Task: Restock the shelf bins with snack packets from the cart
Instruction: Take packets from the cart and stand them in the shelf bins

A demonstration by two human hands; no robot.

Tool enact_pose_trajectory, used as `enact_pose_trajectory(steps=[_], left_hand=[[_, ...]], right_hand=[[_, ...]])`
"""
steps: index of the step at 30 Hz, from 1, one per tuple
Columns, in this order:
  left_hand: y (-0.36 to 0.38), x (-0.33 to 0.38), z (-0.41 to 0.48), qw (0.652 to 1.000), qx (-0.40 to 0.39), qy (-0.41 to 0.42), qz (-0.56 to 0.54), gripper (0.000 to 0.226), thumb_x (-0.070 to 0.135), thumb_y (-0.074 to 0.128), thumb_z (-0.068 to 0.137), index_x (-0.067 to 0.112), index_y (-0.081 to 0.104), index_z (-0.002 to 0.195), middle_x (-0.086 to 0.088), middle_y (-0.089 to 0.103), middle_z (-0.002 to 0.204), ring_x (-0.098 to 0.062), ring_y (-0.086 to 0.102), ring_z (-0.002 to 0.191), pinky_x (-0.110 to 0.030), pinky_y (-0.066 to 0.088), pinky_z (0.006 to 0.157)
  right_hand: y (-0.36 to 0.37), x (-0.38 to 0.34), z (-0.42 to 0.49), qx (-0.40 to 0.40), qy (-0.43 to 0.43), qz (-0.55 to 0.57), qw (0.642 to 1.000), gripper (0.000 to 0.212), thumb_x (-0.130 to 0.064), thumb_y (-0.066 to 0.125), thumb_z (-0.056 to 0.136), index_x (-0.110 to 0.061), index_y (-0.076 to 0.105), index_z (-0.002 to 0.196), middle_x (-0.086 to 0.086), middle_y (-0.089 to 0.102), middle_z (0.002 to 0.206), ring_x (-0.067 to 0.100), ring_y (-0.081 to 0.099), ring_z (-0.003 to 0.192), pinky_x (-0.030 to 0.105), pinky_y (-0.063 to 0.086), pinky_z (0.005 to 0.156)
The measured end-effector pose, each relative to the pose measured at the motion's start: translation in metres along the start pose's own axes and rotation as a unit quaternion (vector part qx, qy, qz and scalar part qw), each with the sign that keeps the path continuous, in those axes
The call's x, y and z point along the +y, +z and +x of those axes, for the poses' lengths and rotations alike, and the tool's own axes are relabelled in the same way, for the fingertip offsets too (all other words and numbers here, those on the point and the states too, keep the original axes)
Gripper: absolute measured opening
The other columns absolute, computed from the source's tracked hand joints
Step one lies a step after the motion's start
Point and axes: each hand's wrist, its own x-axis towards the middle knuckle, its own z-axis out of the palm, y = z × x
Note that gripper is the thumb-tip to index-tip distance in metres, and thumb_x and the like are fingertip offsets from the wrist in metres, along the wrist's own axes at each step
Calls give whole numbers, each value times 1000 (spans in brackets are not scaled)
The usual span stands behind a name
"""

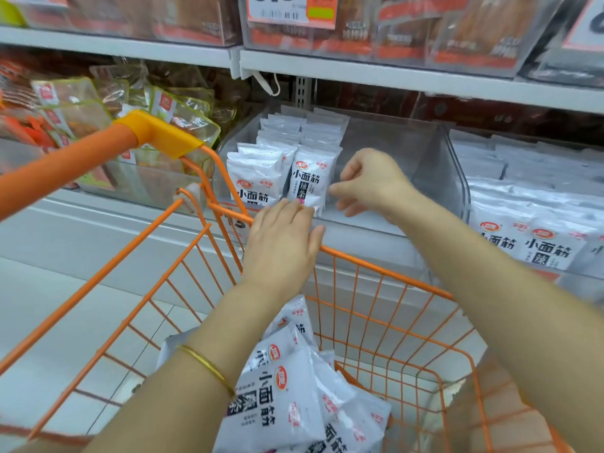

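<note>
Pressing straight fingers against the front snack packet (312, 178) standing in the shelf bin (434, 165), the left hand (281, 243) is steadying it; the right hand (369, 183) is curling beside it, grip unclear. A careless release is risking the row (294, 135) toppling into the bin's bare side.

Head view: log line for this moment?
left hand: touching front packets; right hand: at packet edge, grip unclear; bin: right half empty; cart packets: plenty

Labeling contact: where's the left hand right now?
Head view, centre: the left hand lies over the front rim of the cart, fingertips on the bottom of the front packet in the clear bin, right hand to its right.
</note>
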Motion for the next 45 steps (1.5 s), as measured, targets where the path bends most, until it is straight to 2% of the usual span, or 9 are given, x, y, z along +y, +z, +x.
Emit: enact_pose_trajectory(steps=[6, 10, 12, 17, 21, 27, 34, 40, 45], left_hand=[[-3, -2, 4, 999, 6, -26, -31, 32, 29, 43, 97, 14, 57, 122, -3, 55, 126, -24, 44, 121, -33, 25, 102], [-5, -1, 4, 997, 23, -32, -64, 27, 23, 46, 95, 12, 59, 116, -6, 59, 116, -27, 49, 110, -38, 36, 95], [-8, 0, 2, 997, 27, -33, -71, 30, 22, 45, 95, 11, 57, 120, -7, 58, 120, -26, 47, 112, -37, 35, 96], [-8, -1, 1, 996, 31, -31, -77, 33, 22, 44, 96, 12, 53, 127, -6, 54, 126, -24, 42, 119, -34, 30, 101], [-10, 1, 2, 994, 43, -31, -94, 32, 22, 44, 96, 14, 55, 125, -4, 55, 125, -24, 43, 118, -36, 31, 100], [-22, 13, 4, 974, 86, -61, -200, 32, 40, 40, 95, 21, 65, 98, 4, 63, 103, -20, 48, 104, -35, 31, 86], [-39, 25, 4, 860, 28, -109, -497, 12, 23, 54, 94, 15, 62, 91, -11, 67, 83, -19, 65, 74, -41, 53, 68], [-39, 14, 11, 814, 122, -180, -539, 18, 28, 54, 93, 11, 59, 92, -25, 62, 82, -27, 59, 71, -41, 47, 62], [-32, 1, 12, 922, 134, -161, -326, 21, 19, 45, 97, 14, 57, 113, 8, 59, 101, -9, 55, 97, -19, 44, 84]], right_hand=[[18, 16, -97, -302, -19, -145, 942, 9, -7, 56, 90, -3, 61, 84, 15, 67, 74, 18, 62, 56, 25, 52, 50], [73, 52, -98, -360, -7, -301, 883, 21, -18, 44, 97, -9, 56, 83, 11, 59, 83, 21, 50, 75, 27, 38, 58], [86, 61, -97, -380, 19, -254, 889, 23, -21, 40, 99, -9, 57, 110, 10, 60, 109, 20, 50, 91, 26, 41, 71], [113, 88, -92, -257, 108, -132, 951, 28, -26, 46, 97, -4, 63, 102, 13, 65, 100, 28, 61, 92, 32, 48, 71], [98, 81, -96, -207, 9, -221, 953, 36, -22, 46, 97, -11, 47, 62, 8, 55, 76, 26, 56, 79, 30, 41, 60], [15, 39, -107, -83, -126, -226, 962, 25, -24, 49, 96, -5, 57, 81, 10, 64, 83, 28, 62, 82, 34, 46, 68], [-14, 23, -97, -97, 6, 131, 987, 20, -16, 48, 97, -2, 62, 95, 22, 69, 93, 24, 63, 74, 27, 57, 56], [-15, 10, -81, -168, 26, 99, 980, 18, -16, 71, 81, -4, 66, 93, 7, 75, 81, 15, 69, 67, 26, 53, 54], [-24, 1, -24, 1, 40, 225, 974, 6, -6, 67, 84, -6, 62, 88, -1, 68, 60, 3, 60, 40, 16, 44, 38]])
